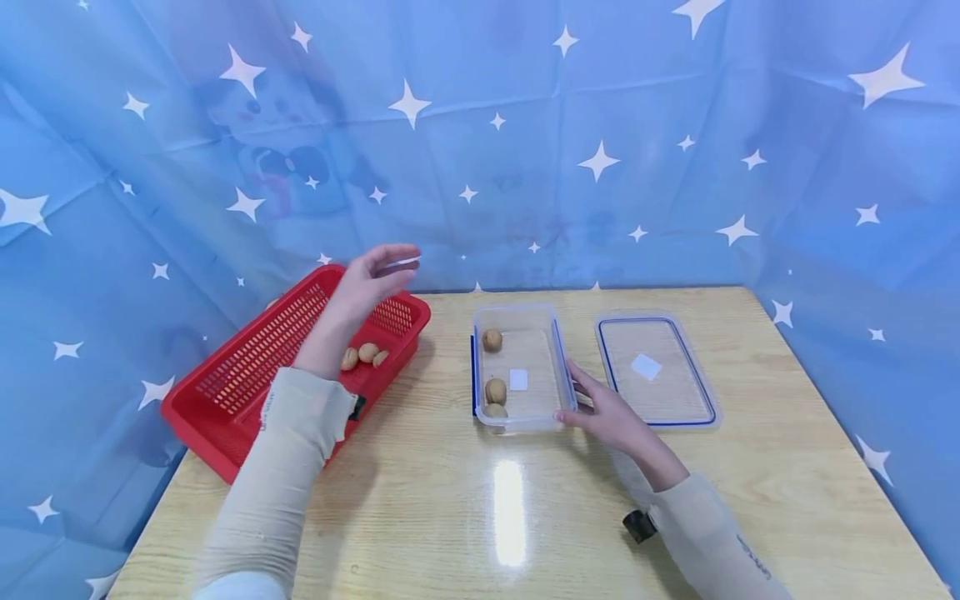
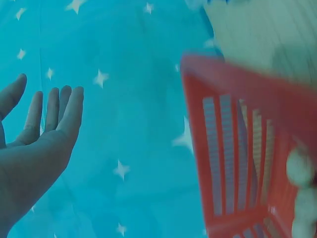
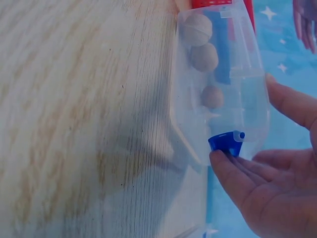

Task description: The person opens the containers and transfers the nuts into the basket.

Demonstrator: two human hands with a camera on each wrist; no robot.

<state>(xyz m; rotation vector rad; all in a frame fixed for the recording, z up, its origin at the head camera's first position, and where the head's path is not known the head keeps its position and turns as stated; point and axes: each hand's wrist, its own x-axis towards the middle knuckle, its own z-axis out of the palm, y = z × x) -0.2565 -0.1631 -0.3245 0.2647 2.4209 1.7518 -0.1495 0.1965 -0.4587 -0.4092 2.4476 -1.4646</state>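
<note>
Near basket (image 1: 258,362), left hand (image 1: 377,273) loosely curved, empty; left of right hand (image 1: 606,410), clear box (image 1: 531,352) (gripped at corner).

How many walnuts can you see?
6: one walnut toward the clear box's far-left corner, two walnuts in its near-left corner, and three walnuts together in the red basket. The left arm may hide more there.

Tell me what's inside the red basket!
At least three walnuts show inside the red basket. The left arm hides part of the inside, so I can't tell what's behind it.
</note>
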